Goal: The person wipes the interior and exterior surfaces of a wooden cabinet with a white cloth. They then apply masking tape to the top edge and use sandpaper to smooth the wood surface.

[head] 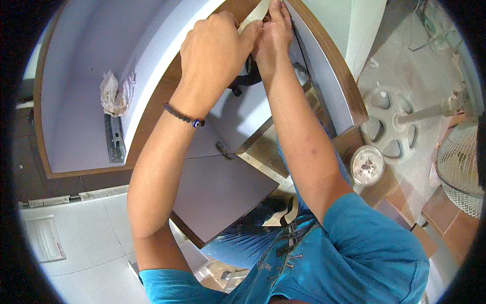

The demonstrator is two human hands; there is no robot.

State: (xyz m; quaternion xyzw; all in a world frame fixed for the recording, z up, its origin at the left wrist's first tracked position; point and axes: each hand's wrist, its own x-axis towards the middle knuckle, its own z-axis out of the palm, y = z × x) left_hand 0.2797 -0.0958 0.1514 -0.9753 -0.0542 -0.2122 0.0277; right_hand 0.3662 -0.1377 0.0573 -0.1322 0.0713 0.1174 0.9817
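My left hand (212, 49), with a dark beaded bracelet on its wrist, is closed around the lower part of a pale strip (256, 13), which looks like tape. The strip runs up along a wood-toned cabinet panel (237, 7) towards the top of the view. Close beside it, my right hand (275, 38) reaches upward, its fingertips near the strip and the cabinet's curved side; its grip is partly hidden. My left thumb meets the right hand. Beneath both hands, a black object (246, 80) shows in part inside the cabinet; its kind is unclear.
Left, a crumpled cloth (114, 93) lies in a cabinet compartment (76, 121) above a metal drawer runner (114, 140). An angled cabinet panel (224, 197) stands before my body. To the right are a round tub (367, 165), a white pedestal base (383, 125) and a fan cage (461, 167).
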